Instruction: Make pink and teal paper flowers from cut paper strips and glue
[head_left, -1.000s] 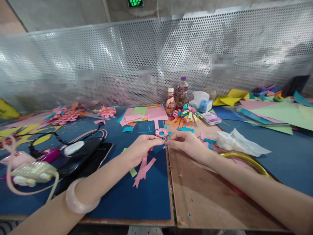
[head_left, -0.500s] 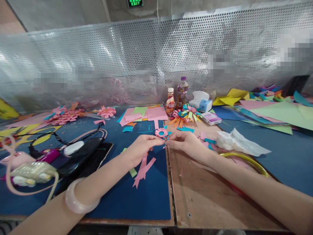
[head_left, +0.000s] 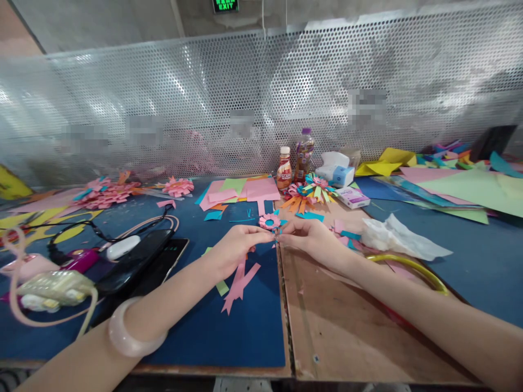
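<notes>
Near the middle of the table, where the blue mat met the bare wood, both hands worked on one small paper piece. The left hand was closed in a pinch on pink paper strips that trailed from under its palm toward the near edge. The right hand was closed too, its fingertips meeting the left's on a tiny bit of blue paper; what exactly was gripped there was too small to tell. Just beyond the fingertips lay a pink paper flower with a blue centre.

Work this fine seemed best done with a light fingertip pinch, so the strips would not crease, and with the wrists low for steadiness. Both forearms reached in from the near edge and converged, the left wrist wearing a pale bangle, the knuckles of both hands turned upward.
</notes>
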Available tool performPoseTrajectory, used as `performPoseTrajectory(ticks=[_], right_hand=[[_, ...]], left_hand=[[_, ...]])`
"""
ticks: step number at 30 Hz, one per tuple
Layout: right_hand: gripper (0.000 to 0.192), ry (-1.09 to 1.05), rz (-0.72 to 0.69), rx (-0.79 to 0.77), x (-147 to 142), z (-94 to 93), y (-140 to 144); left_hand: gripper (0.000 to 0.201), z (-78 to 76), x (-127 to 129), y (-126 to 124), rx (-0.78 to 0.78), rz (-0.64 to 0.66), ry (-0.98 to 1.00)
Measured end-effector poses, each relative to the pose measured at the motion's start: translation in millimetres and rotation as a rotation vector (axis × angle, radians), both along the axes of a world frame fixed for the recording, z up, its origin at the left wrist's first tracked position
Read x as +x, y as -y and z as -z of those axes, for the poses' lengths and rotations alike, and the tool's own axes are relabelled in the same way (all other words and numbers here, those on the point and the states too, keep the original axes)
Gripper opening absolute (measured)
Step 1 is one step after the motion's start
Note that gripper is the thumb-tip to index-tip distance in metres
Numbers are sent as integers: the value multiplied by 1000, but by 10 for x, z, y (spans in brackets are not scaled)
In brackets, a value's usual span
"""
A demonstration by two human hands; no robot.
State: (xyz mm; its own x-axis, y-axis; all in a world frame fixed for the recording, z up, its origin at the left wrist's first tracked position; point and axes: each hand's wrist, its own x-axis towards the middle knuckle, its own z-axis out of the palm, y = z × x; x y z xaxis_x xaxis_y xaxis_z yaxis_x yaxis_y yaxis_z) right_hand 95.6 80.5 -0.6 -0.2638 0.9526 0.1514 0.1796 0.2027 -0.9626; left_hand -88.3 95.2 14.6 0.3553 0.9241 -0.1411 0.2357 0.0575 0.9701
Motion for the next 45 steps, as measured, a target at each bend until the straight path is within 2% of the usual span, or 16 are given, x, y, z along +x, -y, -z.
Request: performPoseTrajectory(ticks=[45], right_hand=[[25, 22, 10, 5, -3, 3, 4]], left_hand=[[23, 21, -11, -5, 19, -3, -29]])
